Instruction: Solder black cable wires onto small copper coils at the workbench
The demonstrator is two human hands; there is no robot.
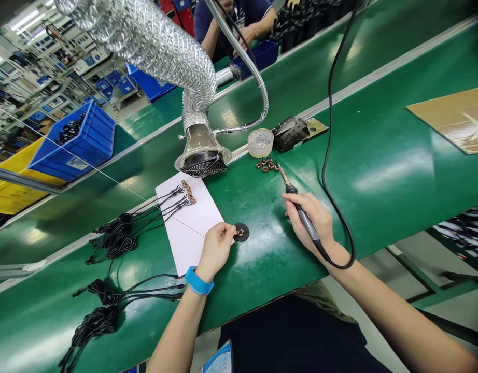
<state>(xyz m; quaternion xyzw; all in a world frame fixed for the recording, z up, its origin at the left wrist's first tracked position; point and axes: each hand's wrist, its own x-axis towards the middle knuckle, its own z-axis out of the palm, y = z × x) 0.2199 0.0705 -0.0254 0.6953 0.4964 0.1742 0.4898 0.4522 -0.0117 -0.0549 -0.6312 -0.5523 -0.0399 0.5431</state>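
Observation:
My right hand (311, 220) is closed round a soldering iron (307, 223), its tip pointing up and left near a small pile of copper-wound rings (267, 165). My left hand (219, 246) pinches at the edge of a small round black disc (243, 234), on which a copper-coloured ring (240, 232) lies. Whether the fingers grip the ring or the disc is too small to tell. The disc rests by the right edge of a white sheet (192, 228). Black cables (172, 204) ending in copper-coloured parts (189, 192) lie on the sheet.
A fume duct (200, 103) with a fan hangs over the sheet. Behind the rings stand a round tub (260, 143) and a black iron holder (290, 133). Coiled cables (116, 235) lie left, cardboard (457, 116) right. The iron's cord (329, 129) hangs nearby. Another person (239, 23) works opposite.

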